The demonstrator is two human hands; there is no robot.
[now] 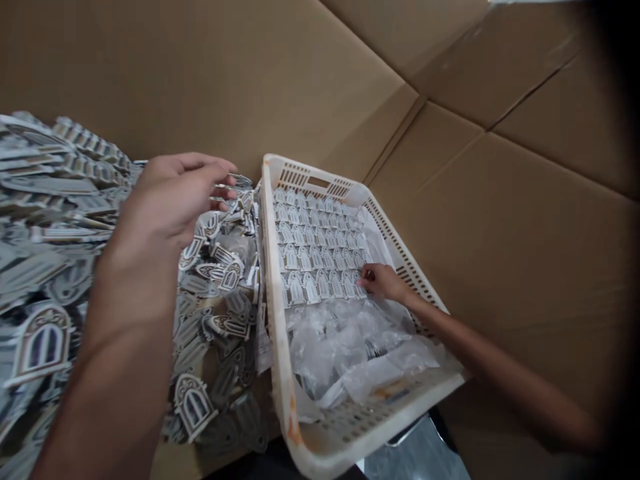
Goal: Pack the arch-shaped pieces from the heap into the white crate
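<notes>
Left forearm (120, 320), nearest; left hand (175, 193) raised left of the white crate (273, 300), fingers bent, grip untellable. Right hand (383, 281): inside crate, fingertips drawn together at the end of a row of arched pieces (311, 288) (hold unclear). Loose arched pieces (44, 341): heaped left of crate, on brown surface (173, 461). Plastic film (320, 343): crate's near end. Cardboard wall (225, 67): behind crate.

Brown cardboard walls (520, 220) with visible creases and folded seams fill my camera's background, and a grey shiny surface (415, 453) shows at the bottom edge, partly hidden.
</notes>
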